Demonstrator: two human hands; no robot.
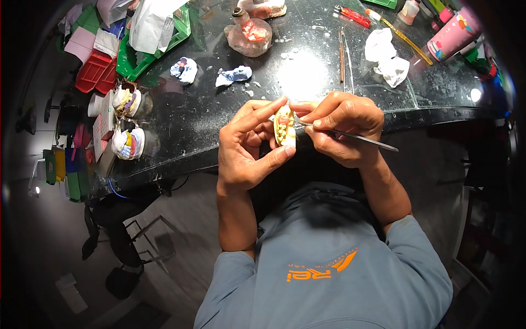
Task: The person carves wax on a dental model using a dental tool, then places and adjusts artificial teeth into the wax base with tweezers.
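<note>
A small yellowish dental model (284,127) with teeth is held between the thumb and fingers of my left hand (247,140), above the table's front edge. My right hand (348,125) is closed round a thin metal tool (368,140). One end of this tool reaches the right side of the model; its flat, blade-like end sticks out to the right past my hand. Whether the tip touches the model is too small to tell.
On the dark table (203,118) stand a glass flask (249,37), two dental casts (128,143) at left, green and red trays (97,70), crumpled white tissue (392,70), thin tools (342,63) and a pink cup (452,35). Bluish-white pieces (234,76) lie beyond my hands.
</note>
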